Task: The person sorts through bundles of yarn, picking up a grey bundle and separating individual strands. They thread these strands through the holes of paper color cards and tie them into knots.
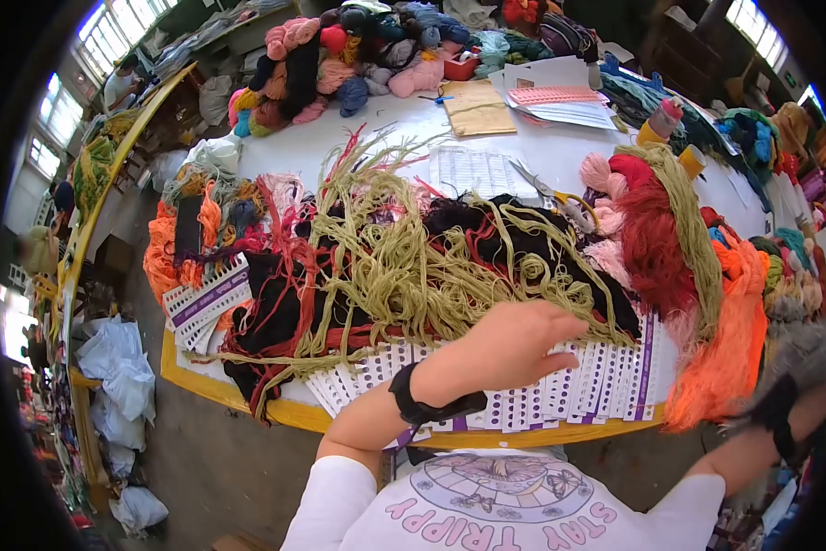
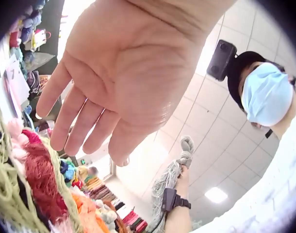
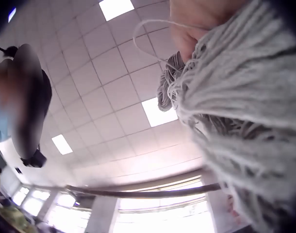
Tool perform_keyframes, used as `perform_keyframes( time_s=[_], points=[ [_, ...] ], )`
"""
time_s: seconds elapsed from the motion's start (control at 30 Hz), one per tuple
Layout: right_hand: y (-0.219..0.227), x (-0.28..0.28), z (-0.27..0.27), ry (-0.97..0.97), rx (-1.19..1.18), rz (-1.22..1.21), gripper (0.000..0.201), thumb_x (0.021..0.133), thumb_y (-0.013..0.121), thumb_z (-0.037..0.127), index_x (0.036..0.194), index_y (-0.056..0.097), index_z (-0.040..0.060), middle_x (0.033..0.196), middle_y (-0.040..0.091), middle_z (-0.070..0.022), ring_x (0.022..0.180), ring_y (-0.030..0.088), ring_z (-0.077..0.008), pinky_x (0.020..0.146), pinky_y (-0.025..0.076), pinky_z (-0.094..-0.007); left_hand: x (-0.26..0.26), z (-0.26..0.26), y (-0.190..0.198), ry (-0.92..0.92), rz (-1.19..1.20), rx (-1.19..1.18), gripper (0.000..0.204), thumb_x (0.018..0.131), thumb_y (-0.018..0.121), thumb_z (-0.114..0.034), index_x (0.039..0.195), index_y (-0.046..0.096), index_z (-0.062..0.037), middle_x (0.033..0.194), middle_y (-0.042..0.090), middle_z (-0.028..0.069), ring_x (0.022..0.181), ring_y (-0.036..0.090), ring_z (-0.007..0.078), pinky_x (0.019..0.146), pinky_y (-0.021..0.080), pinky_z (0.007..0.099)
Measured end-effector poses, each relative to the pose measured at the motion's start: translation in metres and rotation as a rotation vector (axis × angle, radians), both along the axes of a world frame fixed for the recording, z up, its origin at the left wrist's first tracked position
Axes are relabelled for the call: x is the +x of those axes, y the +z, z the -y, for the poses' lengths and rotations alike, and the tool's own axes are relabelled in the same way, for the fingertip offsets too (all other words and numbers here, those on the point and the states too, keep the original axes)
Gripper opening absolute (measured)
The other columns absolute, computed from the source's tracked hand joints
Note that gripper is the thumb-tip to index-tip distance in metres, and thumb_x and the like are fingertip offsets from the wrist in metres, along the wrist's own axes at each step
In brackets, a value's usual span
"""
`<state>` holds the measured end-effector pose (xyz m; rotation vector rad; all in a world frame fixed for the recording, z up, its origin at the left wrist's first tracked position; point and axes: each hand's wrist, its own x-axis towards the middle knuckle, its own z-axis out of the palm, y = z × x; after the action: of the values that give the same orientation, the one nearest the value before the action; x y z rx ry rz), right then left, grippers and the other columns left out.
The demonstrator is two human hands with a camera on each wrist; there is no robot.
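Observation:
My left hand [image 1: 521, 342] is over the front of the table, palm down, its fingers loosely extended around nothing. The left wrist view shows that same palm [image 2: 123, 77] with all its fingers relaxed. Beneath and beyond it spreads a tangled heap of olive-green yarn [image 1: 404, 275] on black and red yarn. Punched white cards [image 1: 560, 390] with purple strips line the table's front edge. Out to the right, my right hand [image 2: 184, 175] grips a skein of grey yarn [image 3: 245, 102], raised off to the side, its loose strands hanging down. In the head view this skein is a blur at the right edge.
Scissors [image 1: 555, 195] with yellow handles lie behind the heap, near a printed sheet [image 1: 477, 172]. Dark red yarn [image 1: 656, 243] and orange yarn [image 1: 725, 331] hang over the right side. Piled skeins [image 1: 339, 69] stand at the back; a yellow-pink bottle [image 1: 661, 121] is at back right.

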<state>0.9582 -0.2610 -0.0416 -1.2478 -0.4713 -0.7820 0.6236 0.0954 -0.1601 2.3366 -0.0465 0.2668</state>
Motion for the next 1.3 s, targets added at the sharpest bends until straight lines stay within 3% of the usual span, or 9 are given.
perform_keyframes(
  time_s=[0.27, 0.3, 0.37, 0.47, 0.6, 0.97, 1.13, 1.2, 1.3],
  points=[
    [-0.090, -0.088, -0.269, 0.923, 0.238, -0.748, 0.034, 0.082, 0.051, 0.022, 0.111, 0.048, 0.0030, 0.106, 0.054, -0.0079, 0.093, 0.056, -0.0199, 0.080, 0.048, -0.0358, 0.035, -0.094, -0.051, 0.471, -0.085, 0.288, 0.050, 0.077, 0.060, -0.032, 0.115, 0.049, -0.0013, 0.125, 0.044, 0.0156, 0.123, 0.031, 0.0325, 0.100, 0.027, 0.0420],
    [-0.143, -0.069, -0.285, 0.739, -0.121, -0.477, 0.030, 0.080, 0.050, 0.014, 0.109, 0.051, 0.0047, 0.104, 0.055, -0.0056, 0.091, 0.055, -0.0177, 0.080, 0.046, -0.0331, 0.041, -0.105, -0.063, 0.512, -0.175, 0.308, 0.059, 0.077, 0.058, -0.039, 0.121, 0.044, -0.0020, 0.131, 0.036, 0.0156, 0.126, 0.025, 0.0318, 0.102, 0.021, 0.0464],
    [-0.147, -0.121, -0.338, 0.996, 0.012, -0.638, 0.032, 0.070, 0.052, 0.002, 0.102, 0.055, 0.0047, 0.092, 0.058, -0.0027, 0.082, 0.056, -0.0128, 0.072, 0.046, -0.0269, 0.050, -0.117, -0.096, 0.586, -0.240, 0.315, 0.063, 0.076, 0.057, -0.042, 0.124, 0.042, -0.0031, 0.134, 0.032, 0.0154, 0.128, 0.021, 0.0317, 0.102, 0.019, 0.0486],
    [-0.216, -0.137, -0.377, 0.841, -0.237, -0.630, 0.022, 0.070, 0.056, 0.000, 0.092, 0.056, 0.0027, 0.087, 0.057, -0.0021, 0.076, 0.052, -0.0094, 0.069, 0.043, -0.0231, 0.054, -0.125, -0.139, 0.634, -0.309, 0.300, 0.066, 0.078, 0.055, -0.043, 0.129, 0.034, -0.0057, 0.138, 0.025, 0.0146, 0.129, 0.018, 0.0326, 0.102, 0.014, 0.0509],
    [-0.265, -0.143, -0.393, 0.682, -0.582, -0.546, 0.016, 0.071, 0.058, 0.005, 0.085, 0.052, 0.0006, 0.078, 0.058, -0.0035, 0.069, 0.051, -0.0087, 0.064, 0.042, -0.0238, 0.050, -0.121, -0.151, 0.629, -0.305, 0.300, 0.065, 0.079, 0.055, -0.033, 0.132, 0.028, -0.0071, 0.139, 0.022, 0.0136, 0.128, 0.019, 0.0336, 0.103, 0.011, 0.0504],
    [-0.243, -0.152, -0.375, 0.703, -0.602, -0.369, 0.017, 0.069, 0.059, 0.003, 0.084, 0.052, 0.0021, 0.075, 0.056, -0.0039, 0.071, 0.051, -0.0092, 0.064, 0.041, -0.0246, 0.048, -0.121, -0.151, 0.687, -0.173, 0.225, 0.052, 0.080, 0.055, -0.026, 0.126, 0.039, -0.0077, 0.135, 0.030, 0.0146, 0.126, 0.023, 0.0341, 0.103, 0.012, 0.0500],
    [-0.167, -0.192, -0.340, 0.713, -0.701, -0.017, 0.025, 0.065, 0.066, 0.002, 0.086, 0.053, 0.0012, 0.079, 0.057, -0.0092, 0.072, 0.057, -0.0172, 0.063, 0.044, -0.0275, 0.020, -0.102, -0.084, 0.538, 0.263, -0.441, 0.031, 0.080, 0.055, -0.019, 0.107, 0.056, -0.0041, 0.115, 0.054, 0.0088, 0.116, 0.043, 0.0256, 0.101, 0.019, 0.0467],
    [-0.156, -0.203, -0.327, 0.860, -0.793, 0.085, 0.028, 0.063, 0.069, 0.004, 0.086, 0.053, 0.0009, 0.079, 0.057, -0.0110, 0.070, 0.058, -0.0207, 0.061, 0.045, -0.0282, 0.005, -0.079, -0.061, 0.433, 0.043, -1.004, 0.042, 0.073, 0.062, -0.020, 0.111, 0.052, -0.0026, 0.114, 0.054, 0.0097, 0.112, 0.046, 0.0228, 0.101, 0.024, 0.0404],
    [-0.157, -0.208, -0.316, 1.176, -0.855, 0.003, 0.033, 0.061, 0.074, 0.009, 0.085, 0.053, 0.0011, 0.076, 0.057, -0.0118, 0.066, 0.058, -0.0239, 0.058, 0.045, -0.0288, -0.018, -0.067, -0.060, 0.297, 0.003, -1.226, 0.054, 0.066, 0.068, -0.018, 0.114, 0.049, -0.0015, 0.112, 0.055, 0.0092, 0.109, 0.049, 0.0215, 0.099, 0.029, 0.0355]
  ],
)
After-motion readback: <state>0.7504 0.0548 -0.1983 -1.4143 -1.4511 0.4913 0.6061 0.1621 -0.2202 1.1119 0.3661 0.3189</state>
